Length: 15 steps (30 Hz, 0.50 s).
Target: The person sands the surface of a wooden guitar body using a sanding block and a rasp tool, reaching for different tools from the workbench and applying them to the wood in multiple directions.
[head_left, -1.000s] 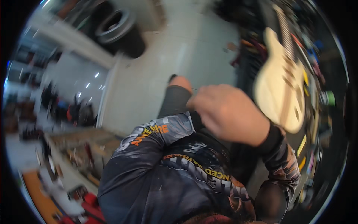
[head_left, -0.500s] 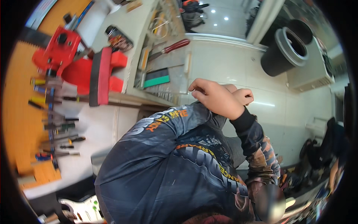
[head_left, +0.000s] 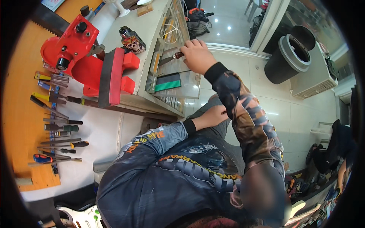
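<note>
My right hand [head_left: 198, 57] reaches over an open clear-walled drawer [head_left: 194, 81] at the cabinet's side. Its fingers are closed on the dark red handle of a flat-bladed hand tool [head_left: 177, 56], whose blade points left into the drawer. I cannot tell if it is a knife or a scraper. Below the tool in the drawer lies a dark flat piece with a green ribbed strip [head_left: 167, 85]. My left hand [head_left: 211, 116] rests low by my thigh, near the right sleeve. Its fingertips are hidden behind that sleeve.
A red vise [head_left: 81, 57] with padded jaws [head_left: 111, 78] stands left, by a rack of files and screwdrivers [head_left: 61, 133]. On the cabinet top [head_left: 152, 22] stands a small skull-patterned device [head_left: 133, 40]. A black bin [head_left: 283, 60] is at the far right; a person [head_left: 334, 148] is at the right edge.
My hands, crossed in front of me before, have parted. The right has moved up and left onto the tool's handle; the left has drawn back lower. The view has shifted slightly.
</note>
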{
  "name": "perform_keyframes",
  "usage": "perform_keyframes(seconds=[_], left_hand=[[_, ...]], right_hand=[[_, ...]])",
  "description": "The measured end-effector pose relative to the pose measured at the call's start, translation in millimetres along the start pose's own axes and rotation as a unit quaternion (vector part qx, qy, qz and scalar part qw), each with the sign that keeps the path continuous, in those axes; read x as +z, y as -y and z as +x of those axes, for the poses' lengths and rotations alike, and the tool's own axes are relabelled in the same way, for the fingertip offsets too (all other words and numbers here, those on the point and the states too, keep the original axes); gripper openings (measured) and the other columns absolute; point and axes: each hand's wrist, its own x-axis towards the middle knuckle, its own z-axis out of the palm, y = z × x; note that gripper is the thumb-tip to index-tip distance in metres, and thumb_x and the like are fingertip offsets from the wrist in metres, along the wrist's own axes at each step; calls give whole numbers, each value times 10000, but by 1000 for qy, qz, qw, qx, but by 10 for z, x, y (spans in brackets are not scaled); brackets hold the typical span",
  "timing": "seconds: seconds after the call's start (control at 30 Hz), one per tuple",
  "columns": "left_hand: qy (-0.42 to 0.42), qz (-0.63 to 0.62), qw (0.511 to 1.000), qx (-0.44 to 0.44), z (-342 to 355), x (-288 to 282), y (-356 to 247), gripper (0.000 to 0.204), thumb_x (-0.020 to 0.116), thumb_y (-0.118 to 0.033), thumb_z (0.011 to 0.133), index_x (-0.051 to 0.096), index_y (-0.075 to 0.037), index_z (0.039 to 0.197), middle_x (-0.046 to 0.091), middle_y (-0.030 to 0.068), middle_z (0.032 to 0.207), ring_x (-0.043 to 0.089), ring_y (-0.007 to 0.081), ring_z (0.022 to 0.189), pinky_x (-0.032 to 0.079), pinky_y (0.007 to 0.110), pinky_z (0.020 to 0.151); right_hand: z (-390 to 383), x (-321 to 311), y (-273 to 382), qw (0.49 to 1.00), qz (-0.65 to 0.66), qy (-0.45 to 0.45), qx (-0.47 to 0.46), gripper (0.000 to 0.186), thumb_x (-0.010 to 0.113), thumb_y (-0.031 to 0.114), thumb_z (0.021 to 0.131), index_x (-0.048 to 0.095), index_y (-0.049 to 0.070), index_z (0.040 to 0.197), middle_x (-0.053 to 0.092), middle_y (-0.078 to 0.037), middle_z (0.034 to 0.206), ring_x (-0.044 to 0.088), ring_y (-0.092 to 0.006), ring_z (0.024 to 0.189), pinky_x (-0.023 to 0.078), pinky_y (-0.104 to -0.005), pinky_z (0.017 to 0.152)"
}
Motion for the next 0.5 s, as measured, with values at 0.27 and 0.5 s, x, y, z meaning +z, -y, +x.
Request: perform_keyframes(seconds=[0.27,0.5], left_hand=[[101,-63,992,37,-49,-206,55,212,722,-212,1058,749,-3,1080,789,189,1003,774,356,955,583,438,840],[100,-91,990,37,-107,-342,-8,288,687,-93,1067,661,-18,1344,693,121,1123,707,290,1029,562,385,931]], right_hand=[[288,-215,-245,991,-34,89,-92,226,721,148,938,743,130,1162,715,-98,1149,640,-330,1221,473,-485,1045],[115,-559,-244,989,-20,74,-124,175,702,152,998,643,88,1150,670,-116,1099,645,-340,1121,494,-469,1000]])
